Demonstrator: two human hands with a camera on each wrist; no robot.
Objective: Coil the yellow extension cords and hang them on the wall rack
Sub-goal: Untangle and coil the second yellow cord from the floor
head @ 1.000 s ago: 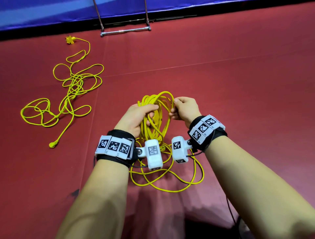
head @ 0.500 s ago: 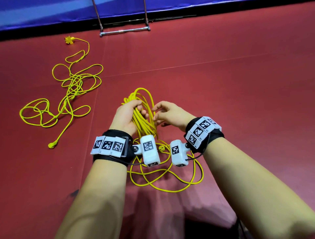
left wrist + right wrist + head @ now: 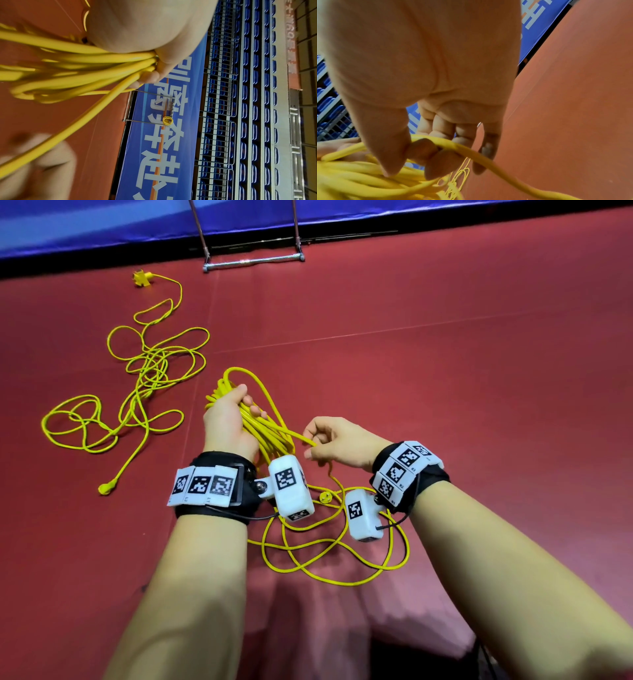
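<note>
Your left hand (image 3: pixel 228 422) grasping the cord bundle (image 3: pixel 263 428), your right hand (image 3: pixel 337 443) beside the bundle pinching one strand, second cord (image 3: pixel 137 392) loose left of it, rack (image 3: pixel 253 261) beyond, banner (image 3: pixel 164 121) writing unreadable

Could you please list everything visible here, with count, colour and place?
Cord being coiled: one, yellow, bundle in the left grip, loose loops on the floor below.
Loose cord: one, yellow, tangled on the floor at far left.
Hung coil: one, yellow, small, on the rack against the blue banner.
Rack: one, silver metal, base bar at the wall.
Floor: red.
Banner: blue, white lettering.
Wrist cameras: two, white.
Left hand: grips the bundle.
Right hand: pinches one strand.
</note>
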